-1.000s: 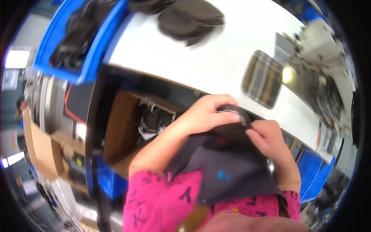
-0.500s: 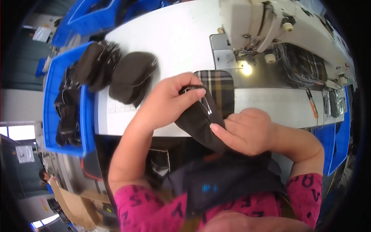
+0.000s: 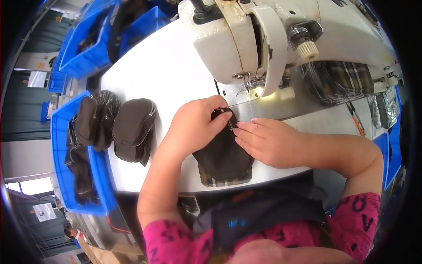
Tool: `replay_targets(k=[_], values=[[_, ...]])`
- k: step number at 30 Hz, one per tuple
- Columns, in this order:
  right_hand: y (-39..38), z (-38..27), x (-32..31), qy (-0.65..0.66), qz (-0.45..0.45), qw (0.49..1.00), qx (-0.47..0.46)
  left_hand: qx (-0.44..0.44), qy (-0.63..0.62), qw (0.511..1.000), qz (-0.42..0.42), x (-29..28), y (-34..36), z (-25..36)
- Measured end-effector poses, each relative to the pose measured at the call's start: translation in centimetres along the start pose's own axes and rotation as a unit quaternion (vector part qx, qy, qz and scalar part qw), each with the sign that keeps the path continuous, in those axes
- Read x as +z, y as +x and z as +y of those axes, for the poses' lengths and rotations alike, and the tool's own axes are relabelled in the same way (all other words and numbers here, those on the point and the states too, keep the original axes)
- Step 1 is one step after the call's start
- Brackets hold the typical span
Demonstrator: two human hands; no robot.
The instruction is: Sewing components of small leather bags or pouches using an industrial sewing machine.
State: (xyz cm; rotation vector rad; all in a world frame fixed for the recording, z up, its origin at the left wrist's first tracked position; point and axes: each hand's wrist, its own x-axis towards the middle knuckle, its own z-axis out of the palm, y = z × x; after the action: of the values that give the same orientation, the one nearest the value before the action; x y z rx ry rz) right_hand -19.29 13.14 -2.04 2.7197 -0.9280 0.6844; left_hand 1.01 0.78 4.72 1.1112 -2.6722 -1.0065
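Observation:
A dark brown fabric pouch with a metal zip lies on the white table, its zipped end just in front of the sewing machine needle. Beneath its near end shows a strip of plaid fabric. At the zipped end my left hand grips the pouch edge between thumb and fingers. My right hand rests against the pouch's right side, fingers stretched out flat beside the zip; its thumb is hard to make out. The white sewing machine stands just beyond, its lamp lit by the needle.
Left of my arm stand several dark pouches. A blue bin with more pouches is at the table's left edge, and other blue bins stand behind. On the right lie plaid pieces with loose threads and orange-handled snips.
The pouch has turned from upright in my hands to flat on the table, zipped end at the machine. My right hand has moved up and its fingers have straightened. The view has shifted.

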Motion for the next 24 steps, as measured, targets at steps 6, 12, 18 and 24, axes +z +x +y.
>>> replay_targets(k=[6, 12, 18, 24], values=[[0.2, 0.6, -0.2, 0.012, 0.028, 0.999, 0.028, -0.035, -0.141, 0.989, -0.021, 0.8, 0.3, -3.2], [0.2, -2.7, -1.8, 0.001, 0.043, 0.998, 0.043, -0.036, -0.145, 0.987, -0.053, 0.6, -0.1, -2.1], [-0.1, -3.4, -2.2, -0.037, -0.032, 0.999, 0.012, 0.036, -0.059, 0.998, -0.007, 2.1, 0.2, -1.3], [-0.4, -3.8, -2.2, -0.037, -0.017, 0.999, 0.01, 0.021, 0.028, 0.999, 0.007, 2.9, 0.3, -1.3]])
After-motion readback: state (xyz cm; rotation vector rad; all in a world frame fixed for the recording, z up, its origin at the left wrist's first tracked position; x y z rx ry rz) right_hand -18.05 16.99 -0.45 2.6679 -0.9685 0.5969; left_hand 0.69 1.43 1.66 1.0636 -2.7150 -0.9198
